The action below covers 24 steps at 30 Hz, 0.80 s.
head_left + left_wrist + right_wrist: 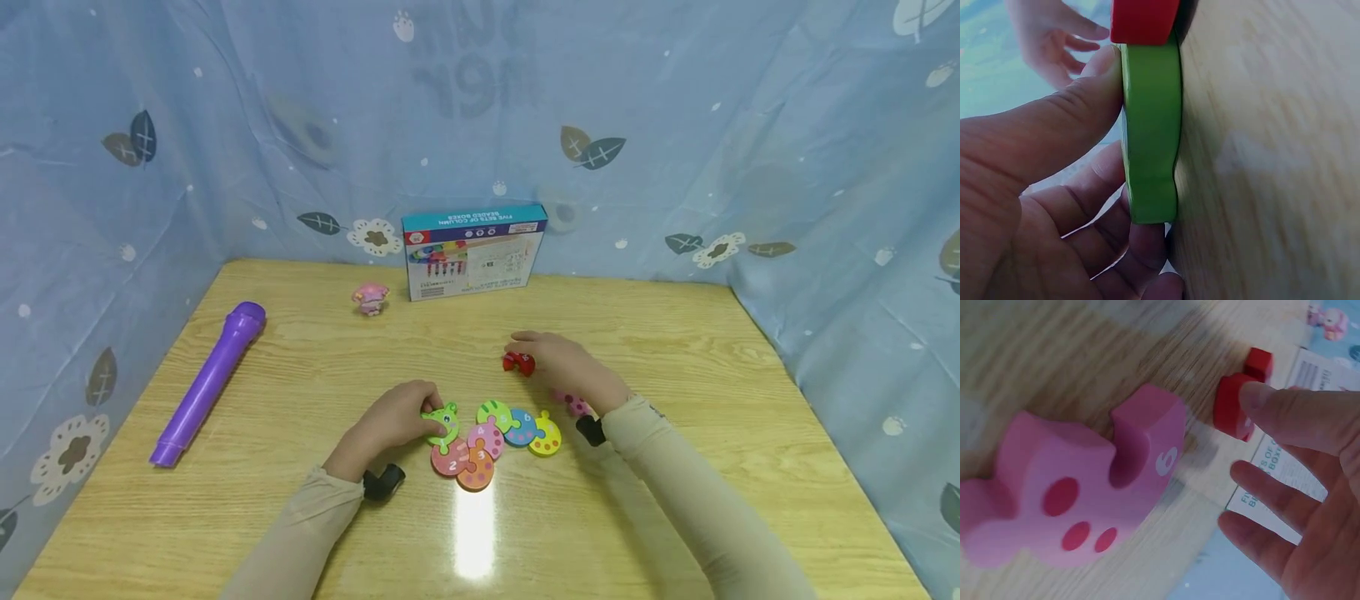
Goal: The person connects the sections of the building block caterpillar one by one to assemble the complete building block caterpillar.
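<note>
A chain of round, interlocking number puzzle pieces curves across the table's middle. At its left end is a green head puzzle piece (pixel 441 423), which my left hand (pixel 395 414) pinches by the edge, thumb on its face. It adjoins a red piece marked 2 (pixel 448 460). An orange piece (pixel 477 473), a pink one (pixel 486 439), a green one (pixel 493 414), a blue one (pixel 522 427) and a yellow one (pixel 547 435) follow. My right hand (pixel 564 363) holds a separate red puzzle piece (pixel 1233 406), its thumb on top. A loose pink spotted piece (pixel 1079 487) lies beneath the right wrist.
A purple toy microphone (pixel 213 379) lies at the left. Toward the back are a small pink figurine (pixel 371 298) and an upright printed box (pixel 476 254). A blue patterned curtain (pixel 480 125) encloses the wooden table (pixel 675 333) at the back and sides.
</note>
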Each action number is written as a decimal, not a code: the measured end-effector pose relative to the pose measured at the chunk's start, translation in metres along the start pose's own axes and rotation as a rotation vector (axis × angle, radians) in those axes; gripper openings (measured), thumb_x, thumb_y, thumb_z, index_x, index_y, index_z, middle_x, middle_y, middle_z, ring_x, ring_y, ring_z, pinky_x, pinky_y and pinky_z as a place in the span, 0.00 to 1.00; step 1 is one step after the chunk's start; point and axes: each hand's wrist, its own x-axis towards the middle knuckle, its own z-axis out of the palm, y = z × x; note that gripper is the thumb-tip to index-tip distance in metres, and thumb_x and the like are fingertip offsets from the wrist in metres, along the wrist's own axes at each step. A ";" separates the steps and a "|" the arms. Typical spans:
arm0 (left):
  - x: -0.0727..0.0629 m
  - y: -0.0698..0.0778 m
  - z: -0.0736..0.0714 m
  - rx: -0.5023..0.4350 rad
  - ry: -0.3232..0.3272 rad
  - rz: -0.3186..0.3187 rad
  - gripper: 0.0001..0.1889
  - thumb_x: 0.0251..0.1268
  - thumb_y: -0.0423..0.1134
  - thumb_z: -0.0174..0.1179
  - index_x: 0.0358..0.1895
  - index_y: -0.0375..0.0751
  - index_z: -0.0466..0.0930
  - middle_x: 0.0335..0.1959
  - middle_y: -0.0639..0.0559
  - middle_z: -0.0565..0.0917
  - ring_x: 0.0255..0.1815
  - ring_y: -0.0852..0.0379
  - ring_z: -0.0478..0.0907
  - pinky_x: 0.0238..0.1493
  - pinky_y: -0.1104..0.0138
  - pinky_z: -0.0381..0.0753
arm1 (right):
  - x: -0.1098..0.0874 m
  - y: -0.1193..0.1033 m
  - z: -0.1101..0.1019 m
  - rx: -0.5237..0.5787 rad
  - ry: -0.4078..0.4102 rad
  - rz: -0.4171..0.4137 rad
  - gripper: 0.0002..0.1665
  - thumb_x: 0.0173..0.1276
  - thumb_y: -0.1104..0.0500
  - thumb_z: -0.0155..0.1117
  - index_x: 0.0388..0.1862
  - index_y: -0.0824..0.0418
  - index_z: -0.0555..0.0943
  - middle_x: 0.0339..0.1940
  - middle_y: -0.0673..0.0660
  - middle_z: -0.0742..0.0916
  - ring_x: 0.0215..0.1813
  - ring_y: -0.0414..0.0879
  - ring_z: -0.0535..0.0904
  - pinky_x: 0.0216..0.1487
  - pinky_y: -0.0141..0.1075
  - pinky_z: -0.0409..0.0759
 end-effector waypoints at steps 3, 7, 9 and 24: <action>-0.001 0.001 0.001 -0.002 0.000 0.010 0.14 0.45 0.40 0.72 0.32 0.43 0.76 0.27 0.55 0.73 0.30 0.58 0.68 0.35 0.65 0.69 | 0.004 0.001 0.005 -0.036 -0.017 -0.014 0.29 0.58 0.72 0.62 0.58 0.54 0.76 0.62 0.57 0.74 0.58 0.55 0.74 0.54 0.46 0.73; -0.001 0.002 0.002 0.002 0.004 0.012 0.14 0.44 0.39 0.72 0.32 0.43 0.77 0.26 0.54 0.73 0.29 0.58 0.67 0.34 0.65 0.69 | 0.005 0.000 0.009 -0.019 -0.006 -0.035 0.28 0.57 0.75 0.60 0.55 0.56 0.76 0.55 0.55 0.78 0.51 0.51 0.76 0.53 0.43 0.74; -0.001 0.001 0.002 0.004 0.006 0.008 0.14 0.44 0.40 0.72 0.32 0.43 0.77 0.26 0.55 0.73 0.29 0.58 0.67 0.35 0.65 0.68 | 0.005 0.000 0.010 -0.001 0.000 -0.037 0.26 0.57 0.75 0.60 0.54 0.57 0.76 0.52 0.54 0.79 0.49 0.49 0.75 0.52 0.41 0.74; 0.000 0.001 0.001 0.008 0.013 0.005 0.14 0.44 0.40 0.72 0.32 0.44 0.77 0.26 0.55 0.73 0.29 0.58 0.67 0.35 0.65 0.68 | -0.044 -0.010 0.011 0.226 0.083 -0.089 0.28 0.57 0.72 0.63 0.57 0.62 0.71 0.53 0.57 0.75 0.52 0.50 0.74 0.47 0.40 0.77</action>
